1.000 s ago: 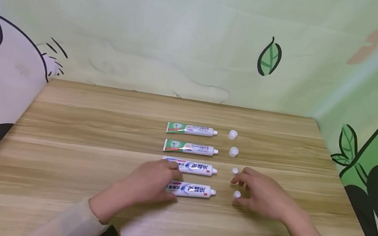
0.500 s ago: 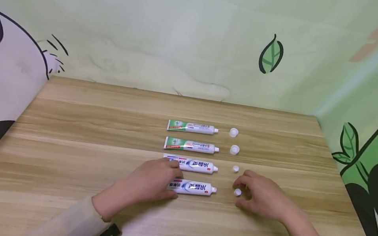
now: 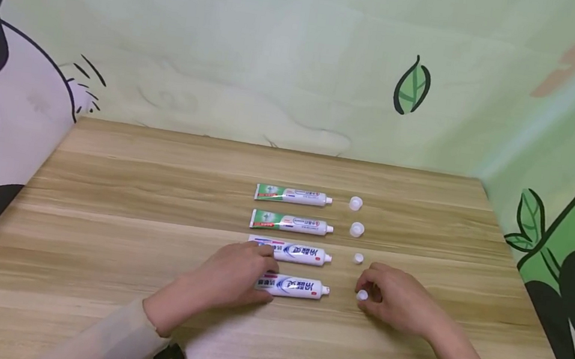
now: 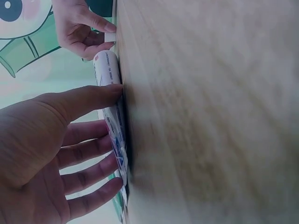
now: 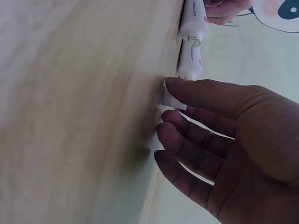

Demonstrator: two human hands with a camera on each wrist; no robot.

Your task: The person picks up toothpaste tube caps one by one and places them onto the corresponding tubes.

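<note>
On a wood-grain desk (image 3: 121, 242), a left hand (image 3: 220, 274) curls thumb and fingers around the nearest toothpaste tube (image 3: 297, 287), labelled 冷酸灵 and 抗敏感 (finer print is unreadable). A matching tube (image 3: 305, 255) and two green-and-white tubes (image 3: 289, 223) lie parallel toward the desk's back edge, all with uncapped nozzles (image 3: 329, 229) facing its right edge. Next come three loose white caps (image 3: 356, 230), then a right hand (image 3: 400, 297) pinching a ribbed white cap (image 3: 362, 295) near the front tube's nozzle.
</note>
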